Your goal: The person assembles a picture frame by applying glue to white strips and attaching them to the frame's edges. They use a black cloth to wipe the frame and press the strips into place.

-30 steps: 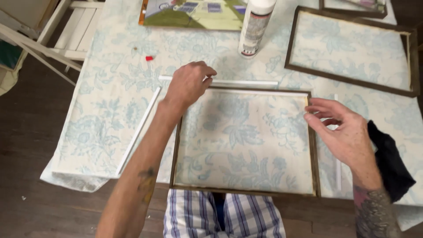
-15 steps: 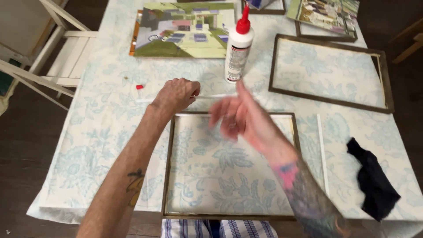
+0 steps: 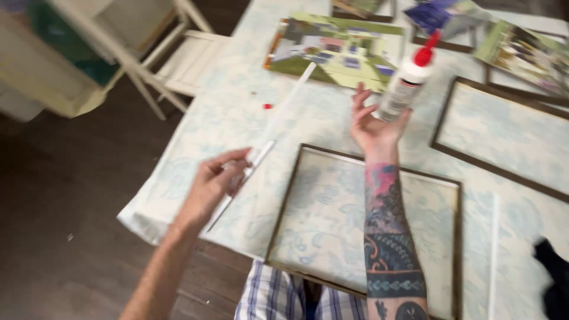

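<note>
Strip: a long, thin white strip (image 3: 278, 121), flat and straight, its far end pointing toward one o'clock, near the colourful printed picture (image 3: 338, 50).
Bottle: a white plastic glue bottle with a red nozzle cap (image 3: 408, 83), tilted, cap toward one o'clock.
Strip to fingers: the near end lies pinched in the left hand (image 3: 214, 181), thumb and fingers (image 3: 234, 159) closed on it; the rest runs free over the counter (image 3: 195, 142).
Bottle to fingers: just at two o'clock of the right hand (image 3: 373, 127); its spread fingers (image 3: 359, 98) look loose about the bottle's base, though blur hides whether they touch.
Left arm: bare, coming in from seven o'clock.
Right arm: tattooed, stretched from six o'clock across the dark, thin rectangular wooden frame (image 3: 284, 204), palm turned toward the bottle.
</note>
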